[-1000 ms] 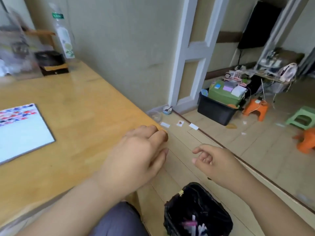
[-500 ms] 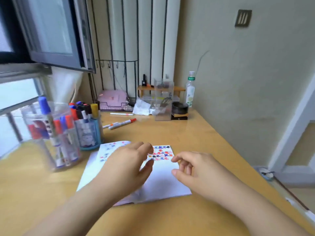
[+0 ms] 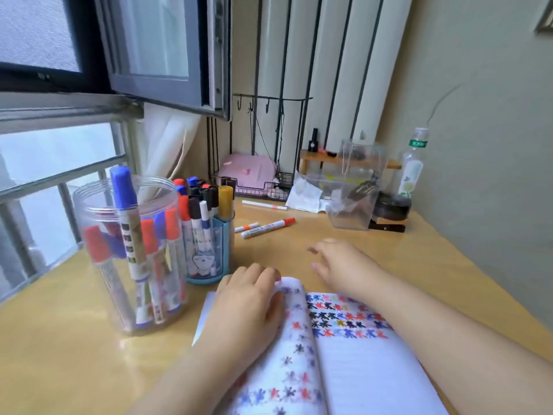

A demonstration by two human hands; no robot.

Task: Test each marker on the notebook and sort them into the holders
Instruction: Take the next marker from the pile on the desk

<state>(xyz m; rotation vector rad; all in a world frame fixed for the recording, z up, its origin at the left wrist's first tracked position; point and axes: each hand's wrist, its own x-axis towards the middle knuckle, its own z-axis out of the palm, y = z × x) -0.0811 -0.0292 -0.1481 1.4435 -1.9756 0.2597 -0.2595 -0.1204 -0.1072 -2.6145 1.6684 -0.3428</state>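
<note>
Plastic bottle (image 3: 412,166) by the wall; pink box (image 3: 248,172) in wire tray (image 3: 254,191).

Two bare forearms enter from the bottom of the frame, one from the lower centre and one from the lower right corner, each ending in a bare hand. The left hand (image 3: 250,304) sits at lower centre, the right hand (image 3: 344,265) just right of centre. No sleeve shows on either arm up to the frame edge. No ring, watch, bracelet or glove shows on the wrists or on the fingers in view. The fingers are short and rounded. The right hand's edges are slightly blurred, so the look of its nails cannot be told.
</note>
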